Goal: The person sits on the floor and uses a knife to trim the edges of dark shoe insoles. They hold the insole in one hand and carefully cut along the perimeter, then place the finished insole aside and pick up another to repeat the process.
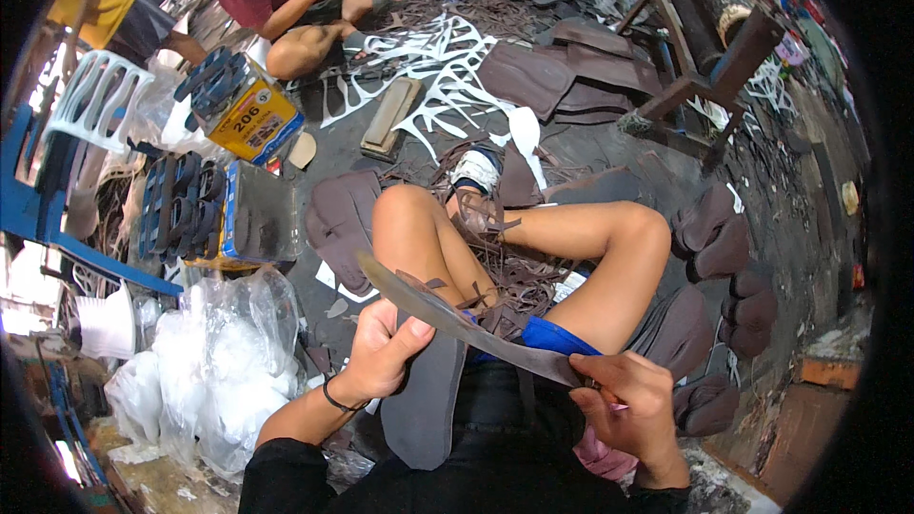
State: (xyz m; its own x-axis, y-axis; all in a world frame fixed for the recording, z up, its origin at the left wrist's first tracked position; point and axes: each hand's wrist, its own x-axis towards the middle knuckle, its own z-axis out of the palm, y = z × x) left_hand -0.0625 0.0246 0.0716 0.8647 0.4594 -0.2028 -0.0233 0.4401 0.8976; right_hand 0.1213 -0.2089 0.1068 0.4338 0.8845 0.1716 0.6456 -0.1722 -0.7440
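My left hand (381, 347) grips the upper end of a dark grey shoe sole (421, 409), its thumb on top. Across my lap stretches a long, thin, curved grey piece (476, 335), blade-like in outline; whether it is a blade or another sole seen edge-on, I cannot tell. It passes right by my left thumb. Its right end is pinched between the thumb and fingers of my right hand (624, 395). Brown trimming strips (505, 281) lie heaped between my bent legs, some draped over my shin.
Brown soles are stacked left (338, 219) and right (705, 228) of my legs. Ahead are white cut-out scraps (447, 67), a sharpening-stone-like block (390, 119) and a wooden frame (681, 95). Sandals, boxes (262, 214) and plastic bags (224, 362) stand left. Another person (286, 0) sits ahead.
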